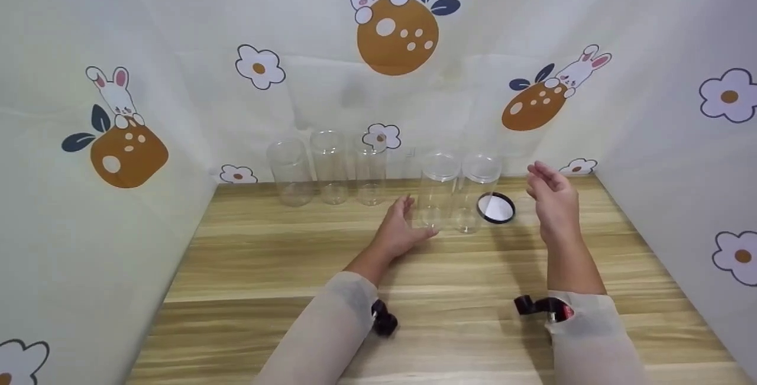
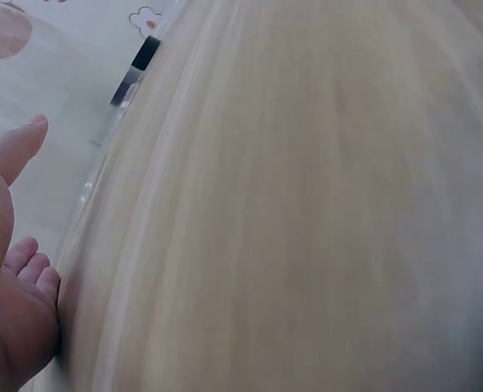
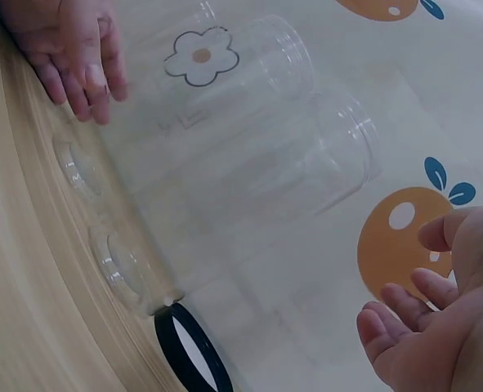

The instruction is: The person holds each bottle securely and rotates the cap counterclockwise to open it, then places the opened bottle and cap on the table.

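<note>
Two clear, open-looking cylindrical jars stand upright side by side in the head view, a left jar (image 1: 436, 196) and a right jar (image 1: 478, 190). Close to the left jar's lower side is my left hand (image 1: 402, 228), thumb and fingers spread; whether it touches the jar I cannot tell. My right hand (image 1: 555, 204) is raised to the right of both jars, its fingers loosely bent around nothing, as the right wrist view also shows. A black-rimmed lid (image 1: 497, 207) with a white inside is just right of the right jar's base.
Further left along the back of the wooden table (image 1: 260, 267) stand three more clear jars, the leftmost jar (image 1: 291, 172), a middle jar (image 1: 330, 166) and another jar (image 1: 371, 172). A printed cloth (image 1: 319, 89) encloses the table at the back and sides.
</note>
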Motion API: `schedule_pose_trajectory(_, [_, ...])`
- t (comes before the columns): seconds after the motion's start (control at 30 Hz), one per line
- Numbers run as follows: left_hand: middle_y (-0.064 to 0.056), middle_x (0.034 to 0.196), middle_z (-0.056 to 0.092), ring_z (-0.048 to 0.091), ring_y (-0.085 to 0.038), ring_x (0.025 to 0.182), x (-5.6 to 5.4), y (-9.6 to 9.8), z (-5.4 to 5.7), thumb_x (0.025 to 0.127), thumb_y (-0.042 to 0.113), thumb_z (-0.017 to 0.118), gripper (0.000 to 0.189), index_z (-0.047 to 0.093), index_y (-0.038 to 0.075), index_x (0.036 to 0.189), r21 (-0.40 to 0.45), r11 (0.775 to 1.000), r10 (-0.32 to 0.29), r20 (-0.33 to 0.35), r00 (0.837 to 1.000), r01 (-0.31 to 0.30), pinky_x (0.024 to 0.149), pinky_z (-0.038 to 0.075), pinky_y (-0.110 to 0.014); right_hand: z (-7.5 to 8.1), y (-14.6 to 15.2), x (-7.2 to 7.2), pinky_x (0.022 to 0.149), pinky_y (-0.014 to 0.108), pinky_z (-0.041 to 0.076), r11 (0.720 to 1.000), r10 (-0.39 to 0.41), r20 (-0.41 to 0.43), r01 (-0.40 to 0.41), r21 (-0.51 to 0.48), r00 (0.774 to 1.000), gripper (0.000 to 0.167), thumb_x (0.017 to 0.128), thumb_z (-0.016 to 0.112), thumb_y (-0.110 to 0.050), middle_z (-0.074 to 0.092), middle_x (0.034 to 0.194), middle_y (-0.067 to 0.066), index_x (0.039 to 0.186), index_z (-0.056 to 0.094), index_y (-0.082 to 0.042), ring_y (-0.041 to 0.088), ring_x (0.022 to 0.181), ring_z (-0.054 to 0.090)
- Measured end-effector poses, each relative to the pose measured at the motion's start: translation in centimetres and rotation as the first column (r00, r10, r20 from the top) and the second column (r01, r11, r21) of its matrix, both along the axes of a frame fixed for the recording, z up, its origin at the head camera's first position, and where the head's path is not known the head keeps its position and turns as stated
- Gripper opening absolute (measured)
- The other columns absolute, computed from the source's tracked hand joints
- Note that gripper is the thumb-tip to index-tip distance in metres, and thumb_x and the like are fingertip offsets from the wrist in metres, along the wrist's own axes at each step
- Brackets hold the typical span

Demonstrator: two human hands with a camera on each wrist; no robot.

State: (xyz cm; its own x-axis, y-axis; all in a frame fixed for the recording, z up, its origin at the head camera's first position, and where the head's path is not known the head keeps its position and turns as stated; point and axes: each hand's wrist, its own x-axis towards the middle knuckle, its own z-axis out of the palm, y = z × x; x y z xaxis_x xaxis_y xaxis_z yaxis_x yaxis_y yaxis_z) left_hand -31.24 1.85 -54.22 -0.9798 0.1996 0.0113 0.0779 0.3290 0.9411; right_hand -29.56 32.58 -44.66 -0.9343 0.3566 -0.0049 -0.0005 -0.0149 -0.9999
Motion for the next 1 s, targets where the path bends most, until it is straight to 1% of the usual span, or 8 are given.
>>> schedule_pose_trajectory(0.2, [-0.014,0.171,0.041,0.038,-0.031,0.16,-0.3,2.0,0.0,0.083,0.029,0.093,0.11,0.027,0.002,0.166,0.007,1.0,0.024,0.006,1.0,-0.025,0.134,0.032,-0.043,0.5,-0.3,0.5,0.114,0.021,0.05,1.0,0.022,0.0,-0.022,-0.013,1.0,0.055,0.108,0.063,-0.023,0.054,0.163,0.008,0.159,0.05,-0.011,0.012,0.146,0.053])
schedule_pose_trajectory(0.37, [-0.016,0.17,0.043,0.041,-0.031,0.159,-0.5,2.9,0.0,0.083,0.029,0.092,0.11,0.027,0.002,0.167,0.011,0.998,0.063,-0.007,0.998,-0.063,0.133,0.033,-0.043,0.8,-0.6,0.6,0.113,0.021,0.051,1.0,0.024,-0.024,-0.025,-0.007,0.999,0.054,0.108,0.063,-0.024,0.057,0.158,0.006,0.158,0.051,-0.01,0.013,0.145,0.054])
schedule_pose_trajectory(0.47, [-0.017,0.168,0.045,0.043,-0.031,0.157,-0.7,2.9,0.0,0.086,0.026,0.091,0.108,0.025,0.001,0.167,0.063,0.996,0.059,0.0,0.998,-0.059,0.132,0.035,-0.043,0.9,-0.9,0.6,0.11,0.02,0.053,1.0,0.02,-0.045,-0.021,-0.012,0.999,0.053,0.107,0.064,-0.022,0.061,0.152,0.004,0.157,0.052,-0.008,0.012,0.141,0.056])
schedule_pose_trajectory(0.6, [-0.014,0.165,0.049,0.048,-0.029,0.155,-0.7,2.4,0.0,0.088,0.025,0.09,0.104,0.027,0.003,0.167,0.13,0.989,0.064,0.021,0.998,-0.066,0.129,0.039,-0.042,0.8,-1.4,0.7,0.102,0.015,0.055,0.999,0.018,-0.077,-0.021,-0.039,0.997,0.051,0.106,0.064,-0.018,0.064,0.144,0.001,0.155,0.053,-0.004,0.013,0.138,0.058])
schedule_pose_trajectory(0.67, [-0.012,0.164,0.05,0.048,-0.028,0.154,-0.6,2.0,0.1,0.086,0.027,0.091,0.101,0.032,0.006,0.166,0.128,0.989,0.074,0.022,0.997,-0.076,0.129,0.04,-0.04,0.8,-1.5,0.8,0.1,0.014,0.055,0.999,0.018,-0.086,-0.022,-0.048,0.996,0.051,0.107,0.064,-0.017,0.065,0.142,0.001,0.154,0.053,-0.003,0.014,0.139,0.058])
schedule_pose_trajectory(0.73, [-0.011,0.16,0.051,0.048,-0.028,0.153,-0.5,1.5,0.3,0.085,0.03,0.091,0.096,0.039,0.009,0.163,0.11,0.99,0.083,0.013,0.997,-0.083,0.129,0.04,-0.04,0.9,-1.5,0.9,0.102,0.014,0.054,0.999,0.015,-0.09,-0.019,-0.043,0.996,0.051,0.107,0.064,-0.017,0.064,0.143,0.001,0.155,0.052,-0.003,0.015,0.14,0.057])
schedule_pose_trajectory(0.87, [-0.012,0.153,0.054,0.05,-0.029,0.149,-0.2,0.1,1.0,0.082,0.035,0.092,0.09,0.048,0.01,0.155,0.058,0.995,0.084,-0.027,0.996,-0.082,0.128,0.041,-0.044,1.6,-2.0,1.5,0.113,0.018,0.05,1.0,0.022,-0.11,-0.02,0.02,0.994,0.051,0.107,0.064,-0.019,0.062,0.15,0.005,0.155,0.053,-0.006,0.016,0.143,0.056])
schedule_pose_trajectory(1.0, [-0.014,0.154,0.057,0.051,-0.031,0.148,0.1,-1.4,2.3,0.079,0.036,0.093,0.092,0.047,0.006,0.153,0.053,0.997,0.066,-0.076,0.995,-0.062,0.128,0.039,-0.047,2.8,-3.1,2.3,0.119,0.019,0.047,0.99,0.074,-0.152,-0.055,0.131,0.986,0.051,0.106,0.066,-0.025,0.06,0.155,0.007,0.154,0.055,-0.009,0.02,0.148,0.053])
